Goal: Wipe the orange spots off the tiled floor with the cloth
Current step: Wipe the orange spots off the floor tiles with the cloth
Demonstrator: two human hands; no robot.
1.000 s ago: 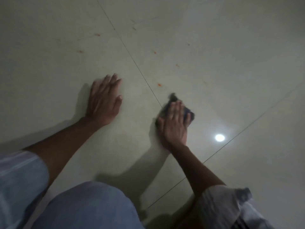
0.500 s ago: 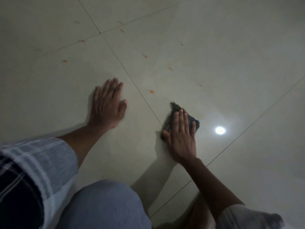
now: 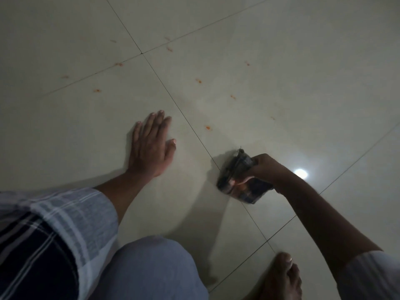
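My right hand (image 3: 267, 169) grips a dark, bunched cloth (image 3: 233, 176), lifted and tilted on the pale tiled floor (image 3: 281, 61) beside a grout line. My left hand (image 3: 151, 146) lies flat on the floor with fingers spread, holding nothing. Several small orange spots dot the tiles beyond both hands. The nearest spot (image 3: 208, 127) lies a short way past the cloth. Other spots (image 3: 198, 81) (image 3: 97, 90) (image 3: 119, 64) sit farther out.
A bright lamp reflection (image 3: 300, 173) shines on the tile right of my right hand. My knee in light blue fabric (image 3: 151, 267) and my bare foot (image 3: 281, 278) fill the bottom of the view. Grout lines cross at the far middle (image 3: 141, 53).
My right hand went from pressing flat on the cloth to gripping it and raising it on edge. The view tilted, showing more floor and my foot. My left hand stayed planted.
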